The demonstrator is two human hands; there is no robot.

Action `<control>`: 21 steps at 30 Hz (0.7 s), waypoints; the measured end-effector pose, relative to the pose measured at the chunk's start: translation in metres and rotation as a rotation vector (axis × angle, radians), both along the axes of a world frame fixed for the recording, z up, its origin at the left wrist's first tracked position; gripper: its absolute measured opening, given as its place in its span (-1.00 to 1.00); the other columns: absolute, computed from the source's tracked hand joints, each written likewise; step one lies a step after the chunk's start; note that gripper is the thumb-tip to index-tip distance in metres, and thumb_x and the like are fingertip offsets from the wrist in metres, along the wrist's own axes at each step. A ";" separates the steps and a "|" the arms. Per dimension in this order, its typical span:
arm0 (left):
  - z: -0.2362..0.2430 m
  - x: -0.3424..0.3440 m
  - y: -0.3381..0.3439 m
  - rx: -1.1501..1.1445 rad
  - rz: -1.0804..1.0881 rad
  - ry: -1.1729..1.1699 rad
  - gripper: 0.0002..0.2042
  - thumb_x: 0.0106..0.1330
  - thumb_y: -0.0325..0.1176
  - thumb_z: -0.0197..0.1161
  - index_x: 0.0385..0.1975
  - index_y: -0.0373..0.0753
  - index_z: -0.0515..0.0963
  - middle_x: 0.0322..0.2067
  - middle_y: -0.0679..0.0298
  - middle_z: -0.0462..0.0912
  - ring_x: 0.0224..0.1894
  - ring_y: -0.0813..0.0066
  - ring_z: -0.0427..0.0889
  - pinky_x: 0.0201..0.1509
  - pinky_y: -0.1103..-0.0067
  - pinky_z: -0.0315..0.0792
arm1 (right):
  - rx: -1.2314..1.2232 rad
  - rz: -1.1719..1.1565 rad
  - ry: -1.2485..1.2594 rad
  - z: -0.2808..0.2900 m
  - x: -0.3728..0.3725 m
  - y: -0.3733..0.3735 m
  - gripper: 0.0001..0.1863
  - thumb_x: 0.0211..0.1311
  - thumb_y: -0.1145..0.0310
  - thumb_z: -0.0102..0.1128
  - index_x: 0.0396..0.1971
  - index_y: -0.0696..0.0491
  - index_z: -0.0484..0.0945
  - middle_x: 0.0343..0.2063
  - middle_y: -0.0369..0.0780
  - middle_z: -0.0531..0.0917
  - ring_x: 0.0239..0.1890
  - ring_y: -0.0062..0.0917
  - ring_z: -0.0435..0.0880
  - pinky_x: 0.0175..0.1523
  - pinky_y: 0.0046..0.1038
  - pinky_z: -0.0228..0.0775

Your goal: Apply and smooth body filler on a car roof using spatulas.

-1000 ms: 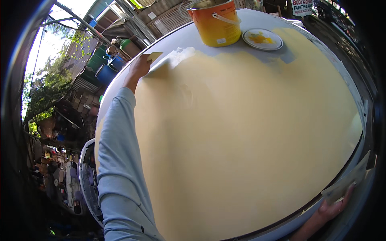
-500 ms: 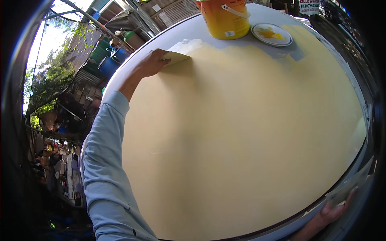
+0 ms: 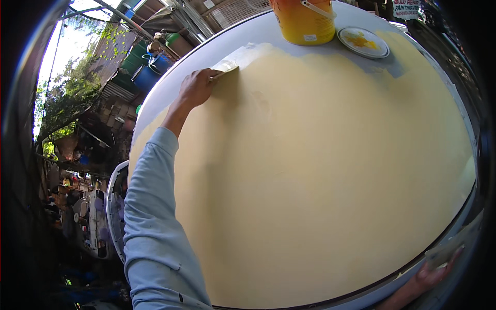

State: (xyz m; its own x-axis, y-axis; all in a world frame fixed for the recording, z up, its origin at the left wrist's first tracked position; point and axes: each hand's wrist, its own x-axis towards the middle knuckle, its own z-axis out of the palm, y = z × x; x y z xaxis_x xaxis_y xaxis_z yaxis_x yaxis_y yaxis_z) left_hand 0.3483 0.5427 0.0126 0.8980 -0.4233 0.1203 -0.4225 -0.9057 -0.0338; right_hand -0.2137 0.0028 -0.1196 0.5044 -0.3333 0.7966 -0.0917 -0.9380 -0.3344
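Currently, left hand (image 3: 197, 88) grips thin spreader (image 3: 227, 71) at far left of cream-coated panel (image 3: 320, 170). Right hand (image 3: 430, 276) grasps flat plate (image 3: 454, 244) at lower right, beside panel's edge. Yellow-orange bucket (image 3: 302, 25), round lid (image 3: 363, 43) on panel's grey far end.

Blue drum (image 3: 144, 80) beside green drum (image 3: 135, 56), foliage (image 3: 70, 101) left, white sign (image 3: 406, 9) top right

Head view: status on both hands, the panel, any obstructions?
Left hand gripping spreader; right hand holding flat plate. Curved panel mostly under cream coating. Orange-yellow bucket and smeared lid on its far end, apart from spreader.
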 end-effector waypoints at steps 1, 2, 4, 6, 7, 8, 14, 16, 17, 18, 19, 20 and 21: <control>0.002 -0.012 0.004 -0.025 -0.022 0.036 -0.69 0.37 -0.27 0.20 0.08 -0.09 0.66 -0.10 0.06 0.73 -0.02 0.02 0.69 0.06 0.21 0.53 | -0.097 -0.038 0.024 0.000 0.001 0.000 -0.11 0.40 -0.19 0.08 0.36 0.34 0.24 0.35 0.20 0.33 0.43 0.01 0.31 0.49 -0.03 0.13; 0.006 -0.019 0.011 -0.070 -0.078 0.062 -0.69 0.37 -0.28 0.20 0.08 -0.09 0.66 -0.10 0.06 0.74 -0.02 0.01 0.69 0.06 0.21 0.53 | -0.040 -0.014 0.027 0.000 0.001 0.000 -0.11 0.40 -0.18 0.09 0.36 0.34 0.24 0.35 0.20 0.34 0.43 0.01 0.32 0.49 -0.04 0.13; 0.015 -0.016 0.027 -0.103 -0.085 0.070 -0.70 0.39 -0.30 0.19 0.08 -0.14 0.64 -0.11 0.02 0.73 -0.04 0.00 0.69 0.05 0.23 0.52 | -0.124 -0.101 0.035 0.000 0.003 -0.001 -0.11 0.40 -0.19 0.09 0.36 0.35 0.25 0.35 0.20 0.34 0.43 0.00 0.32 0.49 -0.05 0.13; 0.024 0.012 0.041 -0.084 0.006 0.029 -0.70 0.41 -0.32 0.20 0.09 -0.22 0.62 -0.12 -0.05 0.72 -0.06 0.00 0.69 0.06 0.26 0.52 | -0.078 -0.066 0.028 -0.001 0.005 0.000 -0.10 0.39 -0.19 0.10 0.35 0.36 0.25 0.35 0.19 0.35 0.43 -0.01 0.33 0.49 -0.06 0.13; 0.022 0.027 0.045 -0.059 0.065 -0.100 -0.70 0.42 -0.31 0.19 0.07 -0.23 0.62 -0.12 -0.07 0.72 -0.07 -0.03 0.69 0.05 0.25 0.51 | -0.154 -0.084 0.027 0.000 0.005 0.000 -0.10 0.39 -0.18 0.11 0.35 0.36 0.26 0.35 0.19 0.35 0.43 -0.02 0.33 0.49 -0.07 0.13; 0.020 0.043 0.047 -0.033 0.106 -0.122 -0.68 0.40 -0.27 0.20 0.08 -0.22 0.62 -0.14 -0.07 0.72 -0.10 -0.03 0.70 0.04 0.23 0.51 | -0.065 -0.045 0.009 0.001 0.005 0.000 -0.10 0.38 -0.18 0.12 0.35 0.36 0.26 0.35 0.18 0.35 0.43 -0.02 0.33 0.49 -0.07 0.13; -0.004 0.070 0.010 -0.028 0.115 -0.028 -0.66 0.38 -0.18 0.22 0.09 -0.09 0.65 -0.10 0.01 0.73 -0.04 -0.03 0.70 0.07 0.21 0.53 | -0.022 -0.029 0.017 0.004 0.006 0.004 -0.15 0.36 -0.10 0.18 0.34 0.35 0.29 0.35 0.15 0.37 0.42 -0.04 0.34 0.49 -0.07 0.14; -0.002 0.046 0.000 -0.043 0.078 0.010 -0.67 0.39 -0.18 0.22 0.10 -0.07 0.65 -0.10 0.01 0.73 -0.05 -0.04 0.70 0.08 0.21 0.54 | -0.134 -0.097 0.009 0.002 0.010 0.004 -0.14 0.37 -0.13 0.15 0.34 0.35 0.30 0.35 0.14 0.38 0.42 -0.04 0.35 0.49 -0.06 0.13; 0.003 0.028 -0.001 -0.037 0.055 0.028 -0.66 0.38 -0.18 0.22 0.11 -0.04 0.65 -0.11 0.01 0.73 -0.06 -0.06 0.70 0.07 0.20 0.54 | -0.132 -0.101 -0.004 0.000 0.013 0.003 -0.13 0.37 -0.15 0.12 0.34 0.35 0.29 0.34 0.13 0.38 0.41 -0.04 0.35 0.49 -0.06 0.12; 0.009 0.009 -0.001 0.001 0.025 0.034 -0.67 0.38 -0.21 0.21 0.11 -0.04 0.65 -0.11 0.02 0.73 -0.06 -0.07 0.69 0.06 0.20 0.53 | -0.062 -0.055 -0.008 -0.001 0.017 0.003 -0.12 0.37 -0.18 0.10 0.34 0.35 0.29 0.34 0.13 0.39 0.41 -0.04 0.35 0.49 -0.05 0.11; 0.019 -0.009 0.000 -0.001 0.002 0.103 -0.66 0.37 -0.24 0.21 0.11 -0.08 0.64 -0.12 0.00 0.73 -0.06 -0.09 0.68 0.05 0.18 0.52 | -0.058 -0.011 -0.019 -0.002 0.022 0.004 -0.13 0.38 -0.16 0.10 0.34 0.35 0.28 0.34 0.13 0.39 0.41 -0.03 0.36 0.50 -0.05 0.10; 0.032 -0.027 0.001 -0.016 0.005 0.163 -0.66 0.36 -0.27 0.21 0.10 -0.12 0.63 -0.12 -0.03 0.72 -0.06 -0.10 0.67 0.04 0.18 0.52 | -0.117 0.000 -0.030 -0.001 0.027 0.006 -0.15 0.37 -0.12 0.11 0.34 0.34 0.29 0.33 0.13 0.39 0.41 -0.01 0.35 0.50 -0.05 0.10; 0.043 -0.049 0.002 -0.081 0.019 0.210 -0.67 0.37 -0.31 0.20 0.11 -0.17 0.61 -0.10 -0.05 0.71 -0.03 -0.11 0.65 0.06 0.19 0.49 | -0.074 0.013 -0.030 0.001 0.033 0.012 -0.18 0.36 -0.09 0.12 0.34 0.33 0.30 0.33 0.13 0.39 0.41 0.00 0.34 0.50 -0.04 0.09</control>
